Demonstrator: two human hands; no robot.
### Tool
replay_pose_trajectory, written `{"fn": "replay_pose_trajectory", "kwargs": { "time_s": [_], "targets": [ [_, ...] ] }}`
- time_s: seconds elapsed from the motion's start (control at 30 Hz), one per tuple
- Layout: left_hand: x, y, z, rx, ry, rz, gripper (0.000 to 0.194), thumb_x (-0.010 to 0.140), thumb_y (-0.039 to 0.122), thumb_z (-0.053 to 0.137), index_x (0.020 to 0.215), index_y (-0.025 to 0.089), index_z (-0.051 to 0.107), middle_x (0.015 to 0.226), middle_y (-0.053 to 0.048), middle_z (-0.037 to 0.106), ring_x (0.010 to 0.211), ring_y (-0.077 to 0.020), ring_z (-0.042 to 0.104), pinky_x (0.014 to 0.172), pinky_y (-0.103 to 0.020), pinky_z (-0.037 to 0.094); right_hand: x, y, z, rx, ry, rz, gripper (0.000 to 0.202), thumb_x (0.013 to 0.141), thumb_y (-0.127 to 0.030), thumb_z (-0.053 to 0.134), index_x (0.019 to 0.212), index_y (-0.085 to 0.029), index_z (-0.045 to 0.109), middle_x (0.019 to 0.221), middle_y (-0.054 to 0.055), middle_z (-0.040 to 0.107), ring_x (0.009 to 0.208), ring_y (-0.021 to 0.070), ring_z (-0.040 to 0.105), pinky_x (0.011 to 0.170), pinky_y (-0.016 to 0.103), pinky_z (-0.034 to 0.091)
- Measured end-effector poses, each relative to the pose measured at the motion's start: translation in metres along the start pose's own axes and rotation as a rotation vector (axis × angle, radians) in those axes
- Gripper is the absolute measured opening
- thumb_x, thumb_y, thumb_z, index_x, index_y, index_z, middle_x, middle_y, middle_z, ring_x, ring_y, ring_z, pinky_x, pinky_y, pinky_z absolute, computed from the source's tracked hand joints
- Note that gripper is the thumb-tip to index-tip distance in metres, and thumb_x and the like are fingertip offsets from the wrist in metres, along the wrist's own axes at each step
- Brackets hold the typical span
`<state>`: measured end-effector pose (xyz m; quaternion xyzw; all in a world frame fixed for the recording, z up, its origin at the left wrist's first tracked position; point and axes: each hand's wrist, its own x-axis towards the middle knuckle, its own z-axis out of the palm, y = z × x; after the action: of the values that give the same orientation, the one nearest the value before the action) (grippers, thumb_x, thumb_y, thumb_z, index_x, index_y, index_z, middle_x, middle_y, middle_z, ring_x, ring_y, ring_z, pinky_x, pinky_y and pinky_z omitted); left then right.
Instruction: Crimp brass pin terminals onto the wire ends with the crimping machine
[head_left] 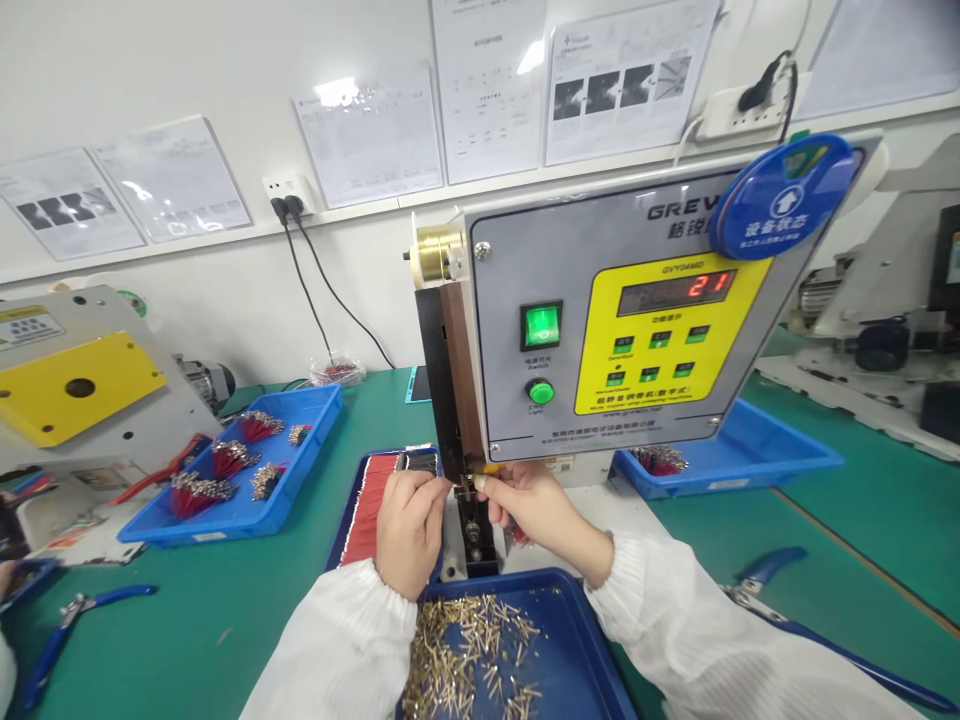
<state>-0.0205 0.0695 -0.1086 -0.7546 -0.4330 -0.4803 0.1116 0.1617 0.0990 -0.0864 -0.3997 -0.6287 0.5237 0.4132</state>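
My left hand (411, 525) is closed in a pinch at the left of the crimping head (471, 500) on a grey machine (555, 420). A thin reddish wire end seems to show at its fingertips. From the other side, my right hand (534, 503) pinches at the same narrow head; what lies between its fingers is too small to make out. Below both hands, a dark blue tray (574, 640) holds many loose brass-coloured pins (480, 640). Behind my left hand stands another tray with red wires (370, 505) laid side by side and some black ones.
At left, a blue bin (300, 460) contains bundles of red wires with metal ends. Another blue bin (780, 450) is behind the machine at right. Blue-handled pliers lie at far left (75, 610) and at right (772, 600). A second machine (82, 380) stands left.
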Motion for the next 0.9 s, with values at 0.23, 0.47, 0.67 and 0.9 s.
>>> {"fn": "replay_pose_trajectory", "kwargs": {
  "time_s": [0.23,0.47,0.67,0.9],
  "targets": [
    [0.0,0.001,-0.001,0.006,0.002,0.001,0.015,0.091,0.013,0.05,0.097,0.019,0.062,0.092,-0.005,0.059,0.088,-0.017,0.055,0.078,-0.031,0.047,0.0,0.001,0.0,-0.025,0.006,0.012,0.024,0.082,-0.037,0.055,0.067,-0.018,0.057,0.048,0.001,0.056,0.04,0.0112,0.05,0.039,0.021,0.039],
    [0.0,0.003,-0.001,0.027,0.034,-0.017,0.014,0.09,0.013,0.052,0.098,0.019,0.062,0.09,-0.005,0.055,0.087,-0.0165,0.053,0.076,-0.03,0.047,-0.006,0.003,0.01,-0.037,0.137,-0.06,0.026,0.081,-0.043,0.053,0.068,-0.021,0.052,0.047,-0.003,0.051,0.037,0.0111,0.047,0.036,0.022,0.035],
    [-0.001,0.003,0.0,0.033,0.019,-0.028,0.014,0.091,0.014,0.051,0.097,0.018,0.063,0.09,-0.005,0.055,0.087,-0.0164,0.053,0.076,-0.029,0.047,-0.007,0.01,0.016,-0.067,0.21,-0.131,0.02,0.081,-0.039,0.054,0.074,-0.022,0.05,0.056,-0.002,0.055,0.046,0.0148,0.055,0.041,0.025,0.041],
    [-0.001,0.002,0.001,0.04,0.006,-0.023,0.014,0.092,0.015,0.05,0.097,0.018,0.063,0.09,-0.006,0.055,0.086,-0.017,0.054,0.075,-0.03,0.047,-0.007,0.01,0.017,-0.1,0.223,-0.14,0.019,0.082,-0.038,0.054,0.073,-0.022,0.05,0.06,0.0,0.058,0.046,0.0147,0.056,0.041,0.025,0.042]
  ]
}}
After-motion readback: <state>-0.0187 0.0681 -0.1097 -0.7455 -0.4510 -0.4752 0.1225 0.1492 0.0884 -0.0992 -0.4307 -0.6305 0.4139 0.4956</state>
